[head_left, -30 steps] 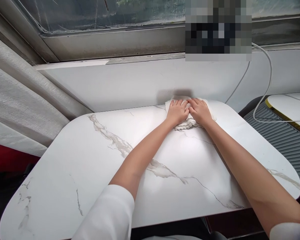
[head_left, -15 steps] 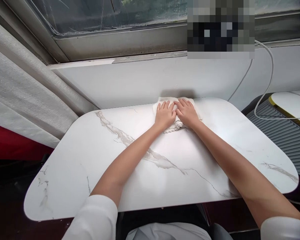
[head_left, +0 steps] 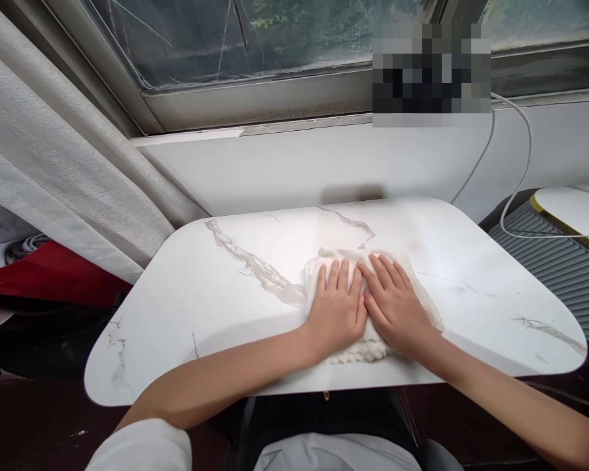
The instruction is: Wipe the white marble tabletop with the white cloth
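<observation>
Left hand point(head_left: 336, 309), right hand point(head_left: 397, 306) flat side by side on white cloth point(head_left: 358, 351), fingers stretched, gripping nothing. Cloth directly under both palms, near front edge of marble table point(head_left: 216, 294), apparently lying crosswise. Fingers point toward wall point(head_left: 285, 170); neither hand nearer.

No legible text or labels.

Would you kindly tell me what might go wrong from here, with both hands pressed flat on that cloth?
The cloth lies close to the table's near edge; pulled further toward the body, it may slide off. The left hand and right hand sit tight together, so the cloth's uncovered far part could bunch up. A wide sweep right might reach the white cable.
</observation>
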`<state>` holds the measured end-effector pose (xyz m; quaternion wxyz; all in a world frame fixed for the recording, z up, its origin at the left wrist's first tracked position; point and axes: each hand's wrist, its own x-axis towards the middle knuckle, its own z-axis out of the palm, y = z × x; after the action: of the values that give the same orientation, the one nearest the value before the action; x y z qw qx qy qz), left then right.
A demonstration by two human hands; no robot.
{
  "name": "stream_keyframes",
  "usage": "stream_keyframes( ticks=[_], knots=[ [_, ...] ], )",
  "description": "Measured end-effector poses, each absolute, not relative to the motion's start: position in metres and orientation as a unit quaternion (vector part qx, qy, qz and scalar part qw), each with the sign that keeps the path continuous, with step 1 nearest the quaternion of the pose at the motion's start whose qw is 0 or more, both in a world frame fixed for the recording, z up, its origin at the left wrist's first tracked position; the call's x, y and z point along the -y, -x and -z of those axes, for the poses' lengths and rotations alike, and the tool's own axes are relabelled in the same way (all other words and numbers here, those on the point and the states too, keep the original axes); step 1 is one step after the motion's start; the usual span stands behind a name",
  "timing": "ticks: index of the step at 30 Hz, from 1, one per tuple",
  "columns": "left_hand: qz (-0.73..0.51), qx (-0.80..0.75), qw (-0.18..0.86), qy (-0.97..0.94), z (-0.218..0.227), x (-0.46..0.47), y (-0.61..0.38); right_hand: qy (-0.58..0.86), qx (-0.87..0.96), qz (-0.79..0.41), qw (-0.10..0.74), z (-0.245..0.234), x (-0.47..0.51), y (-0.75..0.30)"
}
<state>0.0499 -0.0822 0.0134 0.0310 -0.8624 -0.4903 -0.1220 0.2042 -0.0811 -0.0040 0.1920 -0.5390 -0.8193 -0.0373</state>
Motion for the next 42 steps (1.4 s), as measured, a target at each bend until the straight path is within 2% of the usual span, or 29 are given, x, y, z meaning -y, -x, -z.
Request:
stream_keyframes(
  ticks=[8,13,17,21,26,31,34,42],
  knots=[
    [0.102,0.487,0.070,0.864,-0.016,0.138,-0.019,0.480,0.853,0.035,0.202,0.000,0.132,-0.177],
    [0.090,0.520,0.037,0.849,-0.017,0.130,0.008,0.455,0.872,0.039,0.177,-0.001,0.113,-0.151],
    [0.062,0.573,-0.045,0.816,-0.024,0.098,0.023,0.435,0.887,0.033,0.153,-0.004,0.073,-0.132],
    [0.073,0.624,-0.105,0.771,-0.026,0.050,0.026,0.453,0.875,0.023,0.171,-0.005,0.028,-0.119],
    [0.171,0.631,-0.050,0.755,-0.017,-0.009,0.027,0.478,0.847,-0.030,0.230,-0.002,-0.036,-0.108],
    [0.218,0.633,-0.019,0.743,-0.016,-0.057,0.032,0.526,0.781,-0.048,0.332,0.003,-0.095,-0.099],
    [0.215,0.629,-0.033,0.746,-0.017,-0.081,0.037,0.565,0.754,-0.032,0.334,0.006,-0.117,-0.090],
    [0.197,0.622,-0.027,0.758,-0.019,-0.116,0.066,0.562,0.763,-0.006,0.319,0.008,-0.144,-0.060]
  ],
)
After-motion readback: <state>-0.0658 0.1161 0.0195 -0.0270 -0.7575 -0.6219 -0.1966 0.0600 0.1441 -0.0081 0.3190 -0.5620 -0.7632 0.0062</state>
